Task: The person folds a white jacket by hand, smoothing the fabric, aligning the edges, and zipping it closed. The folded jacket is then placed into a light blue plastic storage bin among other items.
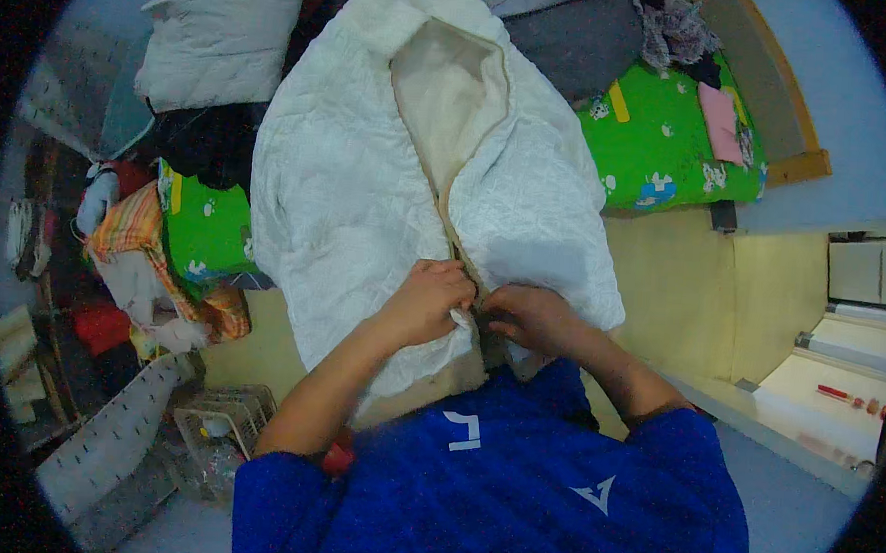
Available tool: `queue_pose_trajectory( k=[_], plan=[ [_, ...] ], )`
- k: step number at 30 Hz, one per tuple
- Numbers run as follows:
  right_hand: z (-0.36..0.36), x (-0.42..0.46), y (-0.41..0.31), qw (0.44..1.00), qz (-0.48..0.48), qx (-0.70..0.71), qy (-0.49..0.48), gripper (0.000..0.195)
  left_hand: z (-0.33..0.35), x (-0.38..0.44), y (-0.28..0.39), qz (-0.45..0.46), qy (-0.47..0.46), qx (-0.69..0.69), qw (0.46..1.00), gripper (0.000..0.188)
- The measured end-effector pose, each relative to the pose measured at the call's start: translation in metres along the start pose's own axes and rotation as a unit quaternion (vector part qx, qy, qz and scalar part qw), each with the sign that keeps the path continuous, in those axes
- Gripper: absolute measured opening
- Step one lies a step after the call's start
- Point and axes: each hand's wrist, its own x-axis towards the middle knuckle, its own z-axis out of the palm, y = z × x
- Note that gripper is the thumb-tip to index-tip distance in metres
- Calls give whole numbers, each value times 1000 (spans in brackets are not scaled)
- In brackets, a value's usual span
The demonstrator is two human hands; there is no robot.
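A white quilted jacket with a pale fleecy lining lies spread out before me, its collar at the far end. Its front zipper is closed along the middle and parts into a wide opening towards the collar. My left hand grips the front edge near the hem, just left of the zipper line. Close beside it, my right hand is at the opposite front edge with curled fingers. What the right fingertips hold is hidden.
A folded white padded garment rests on dark cloth at the back left. Grey clothes lie at the back right on a green patterned mattress. A wire basket stands at lower left.
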Motion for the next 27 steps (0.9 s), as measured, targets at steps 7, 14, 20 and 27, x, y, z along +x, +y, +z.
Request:
queue_pose_trajectory(
  k=[7,14,20,27],
  plan=[
    [11,21,-22,976,-27,174,127,36,-41,-11,11,-51,116,-87,988,34],
    [25,38,0,956,-44,269,105,31,-40,-7,6,-76,159,-82,981,38],
    [7,38,-1,963,6,267,-43,17,-36,-12,-5,44,127,-46,990,24],
    [-1,28,-19,985,-83,129,83,9,-46,-16,-13,22,84,-143,986,12]
  ],
)
